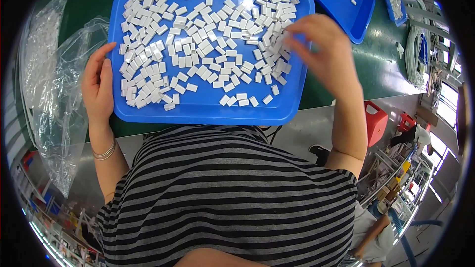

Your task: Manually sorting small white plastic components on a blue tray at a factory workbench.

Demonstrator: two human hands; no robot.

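A large blue tray [208, 117] lies before me, with many small white rectangular plastic pieces [202, 44] scattered over its floor. My left hand [100, 79] is at the tray's left rim, its fingers and thumb against the edge. Over the right side of the tray is my right hand [324, 49], slightly blurred. Its thumb and fingertips close around what looks like one of the white pieces, just above the crowded right part of the pile.
A second blue tray [363, 27] with a few white pieces stands at the upper right; another tray [400, 17] lies beyond it. Clear plastic bags [74, 74] lie left on the green table [381, 69]. A red stool [376, 122] and people are further right.
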